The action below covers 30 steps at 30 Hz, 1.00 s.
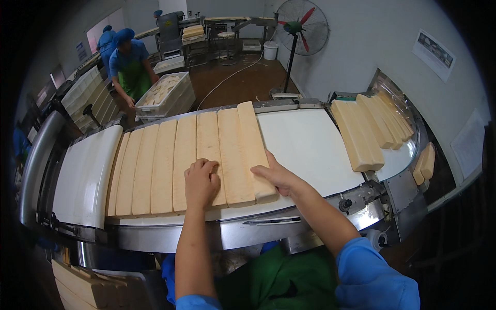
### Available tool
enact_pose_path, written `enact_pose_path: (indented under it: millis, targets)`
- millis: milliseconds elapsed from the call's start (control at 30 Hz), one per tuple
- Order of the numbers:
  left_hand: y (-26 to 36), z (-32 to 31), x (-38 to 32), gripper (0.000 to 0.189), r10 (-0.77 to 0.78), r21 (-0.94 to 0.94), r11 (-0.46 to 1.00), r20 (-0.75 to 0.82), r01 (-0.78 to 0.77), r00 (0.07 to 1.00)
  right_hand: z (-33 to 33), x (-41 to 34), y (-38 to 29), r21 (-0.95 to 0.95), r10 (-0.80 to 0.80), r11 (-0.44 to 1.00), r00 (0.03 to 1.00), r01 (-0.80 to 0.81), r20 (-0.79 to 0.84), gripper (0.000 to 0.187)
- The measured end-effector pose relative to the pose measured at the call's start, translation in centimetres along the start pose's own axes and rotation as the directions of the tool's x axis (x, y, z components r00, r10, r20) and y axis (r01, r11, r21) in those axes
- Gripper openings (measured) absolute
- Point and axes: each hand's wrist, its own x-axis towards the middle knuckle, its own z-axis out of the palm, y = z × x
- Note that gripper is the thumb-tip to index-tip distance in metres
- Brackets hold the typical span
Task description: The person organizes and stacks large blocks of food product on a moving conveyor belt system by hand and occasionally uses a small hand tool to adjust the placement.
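Several long, pale yellow dough-like blocks [185, 155] lie side by side across a white conveyor belt [302, 143]. My right hand [277, 174] grips the near end of the rightmost block [252, 143], its thumb on top and the fingers down its right side; this block reaches a little farther back than its neighbours. On top of the blocks, left of there, rests my left hand [202, 182] with curled fingers, holding nothing that I can see. More blocks [358, 135] lie at the belt's right end, some of them fanned out.
A metal roller [38, 166] and frame stand at the left. Stacked blocks [89, 285] lie below left, and two short pieces [424, 164] at the far right. Behind the belt are a co-worker [130, 66] at a white crate [166, 97] and a standing fan [293, 29].
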Motion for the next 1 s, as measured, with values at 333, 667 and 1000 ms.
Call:
enact_pose_path:
  millis: [333, 667, 1000]
  targets:
    - [-1.2, -0.3, -0.4, 0.015, 0.06, -0.007, 0.998, -0.083, -0.061, 0.995, 0.0, -0.9, -0.5, -0.884, -0.256, 0.466, 0.961, 0.027, -0.105, 0.07]
    - [-1.5, -1.5, -1.0, 0.024, 0.117, 0.048, 0.992, -0.077, -0.113, 0.99, -18.8, -3.4, -0.2, -0.691, -0.587, 0.274, 0.452, -0.669, -0.671, 0.056]
    - [-1.8, -1.1, -1.1, 0.026, 0.089, 0.082, 0.993, -0.037, -0.086, 0.995, -20.0, -4.7, -1.0, -0.716, -0.265, 0.329, 0.668, -0.615, -0.696, 0.083]
